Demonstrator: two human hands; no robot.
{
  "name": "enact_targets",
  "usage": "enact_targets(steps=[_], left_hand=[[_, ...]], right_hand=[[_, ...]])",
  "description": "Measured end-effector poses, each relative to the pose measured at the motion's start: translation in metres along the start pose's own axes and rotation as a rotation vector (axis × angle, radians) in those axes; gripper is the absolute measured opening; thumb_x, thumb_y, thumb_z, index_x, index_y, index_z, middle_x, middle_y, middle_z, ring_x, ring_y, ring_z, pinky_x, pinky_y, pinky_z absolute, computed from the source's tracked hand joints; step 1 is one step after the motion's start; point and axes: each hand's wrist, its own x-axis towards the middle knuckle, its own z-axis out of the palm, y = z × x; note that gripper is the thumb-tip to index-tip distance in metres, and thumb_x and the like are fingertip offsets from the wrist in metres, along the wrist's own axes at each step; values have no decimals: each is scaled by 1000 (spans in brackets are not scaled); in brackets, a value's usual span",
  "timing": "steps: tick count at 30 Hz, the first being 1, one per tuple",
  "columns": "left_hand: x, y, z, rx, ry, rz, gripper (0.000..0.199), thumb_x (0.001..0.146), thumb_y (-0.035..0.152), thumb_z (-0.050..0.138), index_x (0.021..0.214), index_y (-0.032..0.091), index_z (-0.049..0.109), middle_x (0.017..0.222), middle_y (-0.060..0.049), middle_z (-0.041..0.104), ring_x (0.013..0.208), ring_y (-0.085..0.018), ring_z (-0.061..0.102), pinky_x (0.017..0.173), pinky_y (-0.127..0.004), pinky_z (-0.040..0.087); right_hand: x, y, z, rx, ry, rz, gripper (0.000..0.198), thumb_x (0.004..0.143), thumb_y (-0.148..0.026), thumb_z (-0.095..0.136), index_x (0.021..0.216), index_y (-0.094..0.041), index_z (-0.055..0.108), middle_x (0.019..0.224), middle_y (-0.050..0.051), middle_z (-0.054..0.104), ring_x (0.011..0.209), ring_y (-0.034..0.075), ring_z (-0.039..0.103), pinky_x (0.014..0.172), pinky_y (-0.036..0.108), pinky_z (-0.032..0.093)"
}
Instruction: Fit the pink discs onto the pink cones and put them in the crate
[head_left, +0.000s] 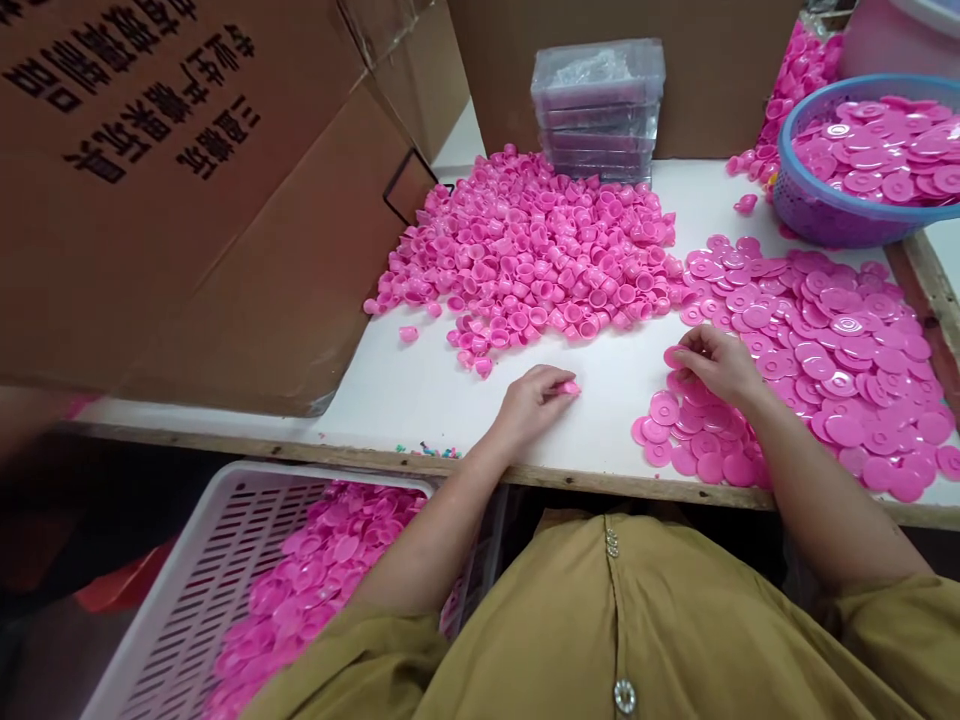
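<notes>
Between the thumb and fingers of my left hand (529, 405) is a small pink toy cup (571, 388), held just above the white table near its front edge. My right hand (716, 365) pinches a round pink toy saucer (673, 357) at the left side of a spread of pink saucers (840, 360). Beyond my left hand lies a broad heap of pink toy cups (532, 250). Most of the held cup is covered by my fingers.
A large cardboard box (225, 240) stands at the left. Stacked clear plastic boxes (600, 110) are behind the cups. At the back right is a blue basket (847, 215) of saucers. Below the table edge, a white crate (187, 590) holds pink pieces. A blurred arm (30, 415) shows far left.
</notes>
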Motion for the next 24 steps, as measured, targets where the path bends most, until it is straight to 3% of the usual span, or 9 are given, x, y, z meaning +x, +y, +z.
enact_targets(steps=[3, 8, 13, 19, 24], left_hand=[[-1, 2, 14, 133, 3, 107, 25, 85, 39, 61, 97, 19, 72, 99, -8, 65, 96, -20, 57, 92, -36, 45], [4, -1, 19, 178, -75, 97, 24, 83, 40, 64, 94, 20, 73, 90, -6, 66, 90, -21, 55, 87, -35, 43], [7, 0, 13, 187, -149, 128, 29, 79, 47, 61, 86, 21, 72, 85, -7, 68, 86, -24, 58, 85, -39, 43], [25, -11, 8, 192, -174, 92, 27, 74, 56, 58, 81, 34, 71, 89, 0, 71, 92, -31, 60, 79, -44, 49], [26, -7, -1, 165, -275, 89, 35, 68, 61, 62, 88, 34, 73, 95, -2, 73, 95, -33, 61, 79, -43, 50]], right_hand=[[-7, -8, 15, 51, -118, 10, 25, 73, -40, 70, 76, -18, 56, 61, -2, 59, 53, 11, 56, 49, 23, 44], [-10, -31, 63, 83, -331, 126, 16, 76, -27, 70, 76, -17, 57, 60, -3, 59, 52, 10, 58, 46, 19, 43], [-6, -45, 102, -26, -402, 222, 12, 78, -18, 69, 76, -17, 57, 52, -6, 55, 47, 10, 59, 44, 17, 45], [14, -44, 101, -156, -463, 180, 23, 69, -27, 79, 76, -19, 59, 48, -10, 54, 48, 10, 60, 44, 15, 45], [13, -49, 95, -161, -503, 220, 27, 68, -28, 80, 75, -20, 55, 46, -11, 53, 45, 11, 61, 44, 17, 47]])
